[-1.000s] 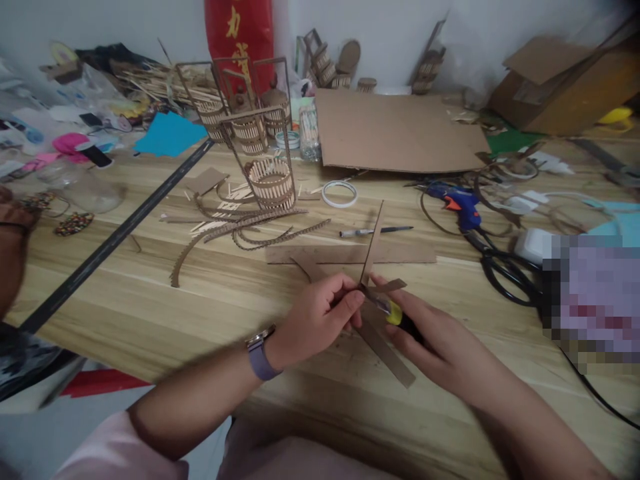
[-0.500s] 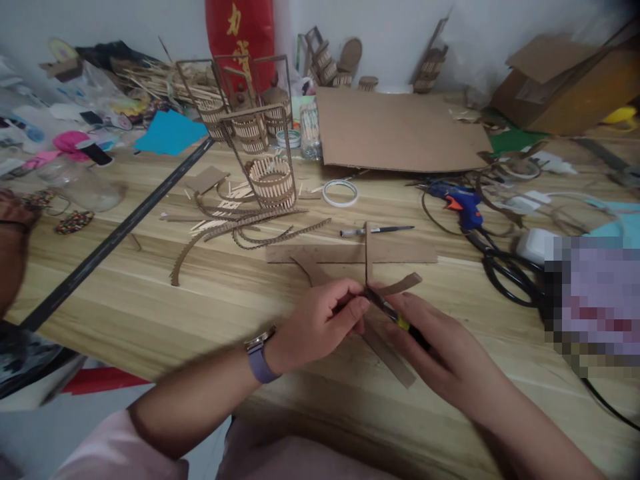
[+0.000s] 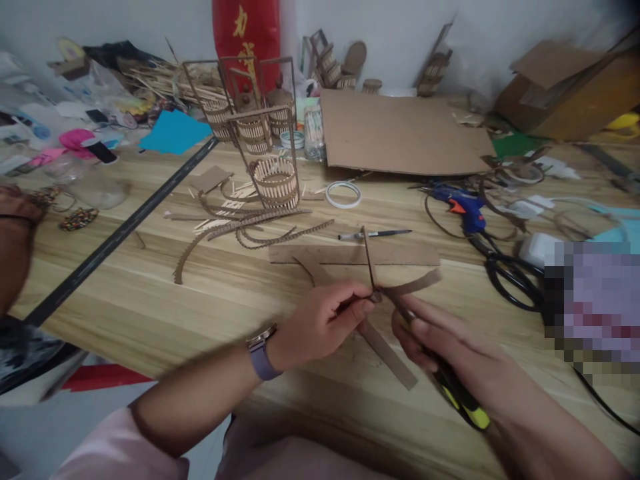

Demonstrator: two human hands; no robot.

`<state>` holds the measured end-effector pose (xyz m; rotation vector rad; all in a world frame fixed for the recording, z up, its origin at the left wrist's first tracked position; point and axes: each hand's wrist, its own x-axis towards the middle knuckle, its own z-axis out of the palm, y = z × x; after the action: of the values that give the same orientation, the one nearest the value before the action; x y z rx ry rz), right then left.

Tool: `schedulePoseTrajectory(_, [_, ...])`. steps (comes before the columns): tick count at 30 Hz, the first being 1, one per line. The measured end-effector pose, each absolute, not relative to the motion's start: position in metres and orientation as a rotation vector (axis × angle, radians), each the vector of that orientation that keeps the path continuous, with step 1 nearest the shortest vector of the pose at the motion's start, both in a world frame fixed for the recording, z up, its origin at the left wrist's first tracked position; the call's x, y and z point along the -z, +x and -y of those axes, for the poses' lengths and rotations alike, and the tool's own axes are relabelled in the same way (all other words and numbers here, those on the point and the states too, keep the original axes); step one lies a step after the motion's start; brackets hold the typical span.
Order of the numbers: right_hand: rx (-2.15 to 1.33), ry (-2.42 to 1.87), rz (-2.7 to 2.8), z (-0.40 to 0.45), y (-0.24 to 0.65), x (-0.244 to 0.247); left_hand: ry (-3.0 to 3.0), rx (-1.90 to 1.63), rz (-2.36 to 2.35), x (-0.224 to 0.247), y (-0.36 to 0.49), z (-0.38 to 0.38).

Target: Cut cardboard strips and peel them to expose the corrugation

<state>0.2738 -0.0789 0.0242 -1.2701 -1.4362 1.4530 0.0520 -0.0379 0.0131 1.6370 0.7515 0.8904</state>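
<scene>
My left hand (image 3: pixel 325 327), with a watch on its wrist, pinches thin brown cardboard strips near the middle of the table. One strip (image 3: pixel 369 257) stands up from the fingertips, and another (image 3: pixel 417 283) stretches off to the right. My right hand (image 3: pixel 445 333) is closed around a black and yellow cutter (image 3: pixel 457 397), whose front end points at the strips just right of my left fingertips. Beneath the hands a flat cardboard strip (image 3: pixel 390 357) lies slantwise. A long cardboard piece (image 3: pixel 340 255) and a pen (image 3: pixel 385 233) lie beyond them.
Small stick baskets (image 3: pixel 277 181) with tall handles stand behind, beside a large cardboard sheet (image 3: pixel 405 133). A tape roll (image 3: pixel 343 194) lies in front of the sheet. Right are a blue glue gun (image 3: pixel 467 207) and black scissors (image 3: pixel 515 280). Another person's hand (image 3: pixel 17 213) is far left.
My right hand has turned and moved slightly right and down, showing more of the cutter. The right-pointing strip now reaches further right, and the upright strip leans more to the left.
</scene>
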Motion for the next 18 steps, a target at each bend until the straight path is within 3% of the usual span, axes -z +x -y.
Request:
schedulePoseTrajectory(5, [-1.535, -1.2, 1.381, 0.0752, 0.2752, -0.0265, 1.632, -0.811, -0.791, -0.0158, 0.0513, 0.0382])
schedulePoseTrajectory(12, [-1.169, -1.267, 1.764, 0.069, 0.2743, -0.031, 1.381, -0.714, -0.778, -0.0173, 0.0529, 0.0406])
schedulePoseTrajectory(18, [-0.983, -1.245, 2.008, 0.0697, 0.276, -0.0309, 1.526, -0.717, -0.874, -0.0177, 0.0547, 0.0373])
